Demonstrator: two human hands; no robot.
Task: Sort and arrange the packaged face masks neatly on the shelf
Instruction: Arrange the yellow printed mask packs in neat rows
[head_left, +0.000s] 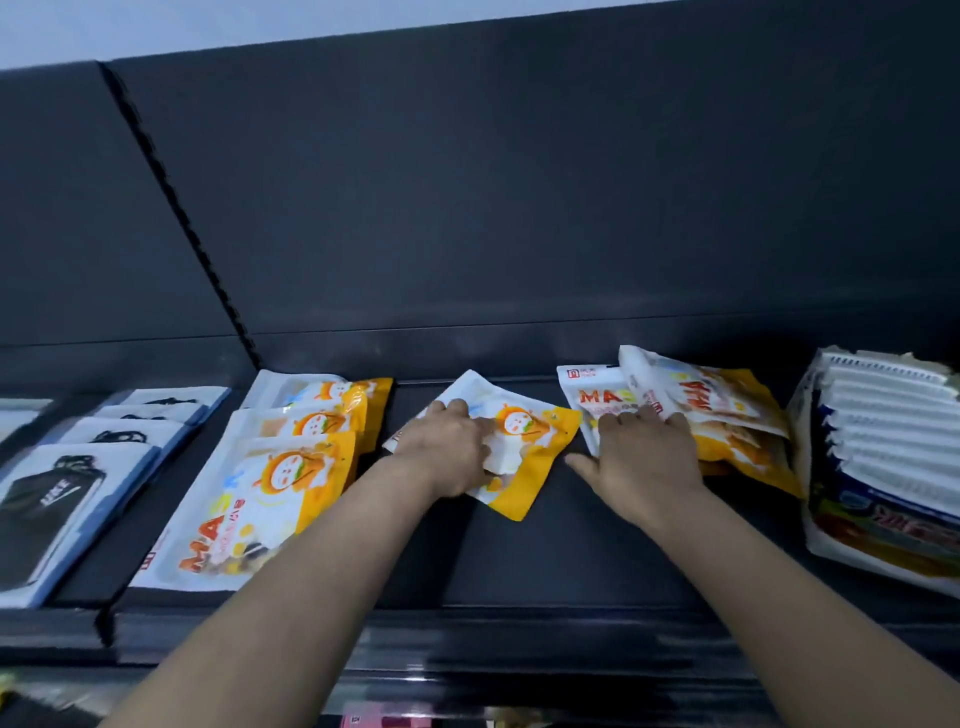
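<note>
While my right hand (644, 452) presses flat-fingered on the mask pile (737, 410) at right, my left hand (447, 447) seems to grip the skewed mask pack (540, 431) on the shelf (571, 545).

White-and-orange mask packs (270, 488) with a cartoon face lie on the black shelf (571, 561); white packs with a black mask print (57, 509) sit at lower left.

Dark back panel (519, 182) fills the upper view, a slotted black upright (171, 208) slanting down its left side, pale wall (208, 26) above. Far right, a bulky white ribbed bundle (883, 441) in printed wrap, contents unclear. Bottom edge: a pink packet (384, 720) peeks in, blurred.
</note>
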